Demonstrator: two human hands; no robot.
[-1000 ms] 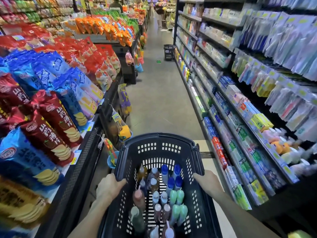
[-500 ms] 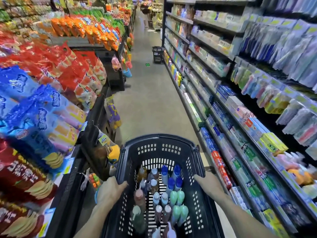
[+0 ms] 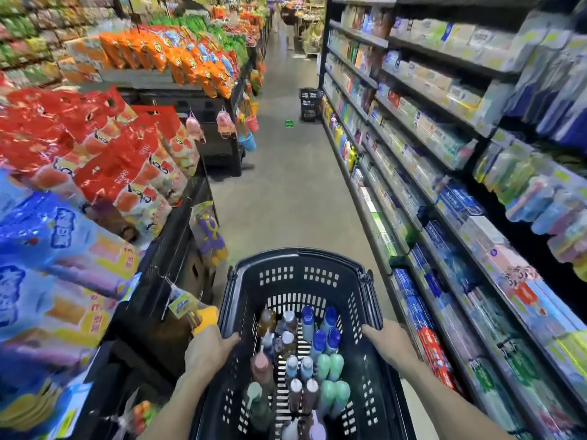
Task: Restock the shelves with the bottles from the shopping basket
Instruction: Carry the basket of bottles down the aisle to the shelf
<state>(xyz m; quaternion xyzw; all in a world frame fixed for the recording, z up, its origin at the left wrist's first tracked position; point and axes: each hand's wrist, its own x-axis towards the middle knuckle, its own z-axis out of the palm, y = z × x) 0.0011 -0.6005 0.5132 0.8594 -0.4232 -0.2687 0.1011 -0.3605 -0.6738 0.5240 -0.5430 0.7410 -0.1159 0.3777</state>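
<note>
Head view shows me in a shop aisle, carrying the black basket (image 3: 298,281) in front of my body with the bottles (image 3: 305,360) standing inside, close together. From here some things can go wrong, I think. If I let the basket lean to one side, the bottles may fall against each other, because they stand loose and tall. The aisle is narrow, so the basket may also catch the toys hanging on the snack stand (image 3: 178,249) at my left, which is just beside its rim. Another basket (image 3: 309,104) stands on the floor far ahead, near the shelves (image 3: 413,198) on my right, and I could walk into it. My left hand (image 3: 206,352) grips the left rim, the fingers curled over the edge. My right hand (image 3: 389,342) holds the right rim in the same way, thumb on the top. No bottle is on a shelf from my basket yet; restocking has not begun.
</note>
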